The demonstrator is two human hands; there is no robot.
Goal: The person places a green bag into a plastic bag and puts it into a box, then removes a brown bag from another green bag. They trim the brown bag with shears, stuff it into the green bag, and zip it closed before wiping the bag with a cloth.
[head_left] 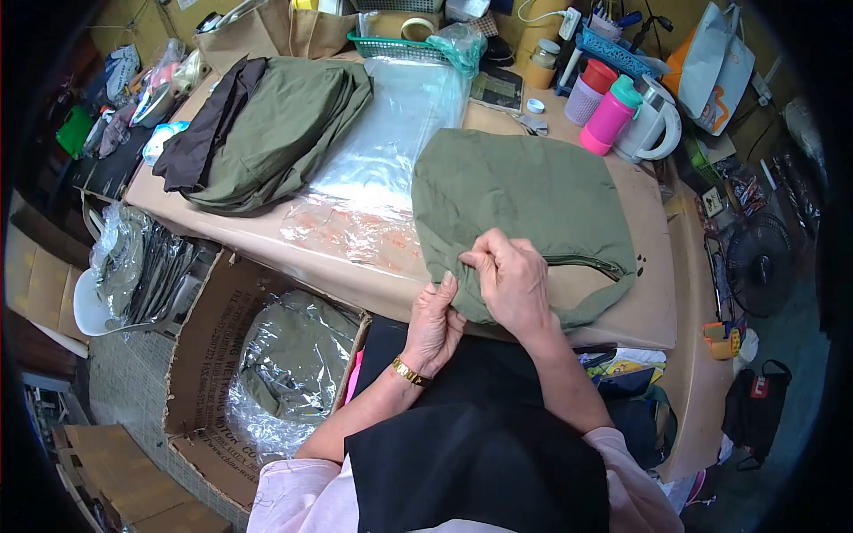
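An olive green fabric piece (524,182) with a dark zipper along its lower right part lies at the near edge of the table. My left hand (435,324), with a gold watch on the wrist, pinches its lower left edge between thumb and fingers. Just to the right, my right hand (508,280) is closed on the same fabric, left of the zipper. A stack of folded green fabric (275,133) with a dark brown piece (209,133) rests at the back left. Clear plastic bags (391,133) lie between the stack and the piece I hold.
An open cardboard box (200,355) with plastic-wrapped green fabric (302,355) stands below the table's left front. A pink bottle (609,120), an electric kettle (650,120) and a green basket (397,48) line the back. A black fan (760,262) is at the right.
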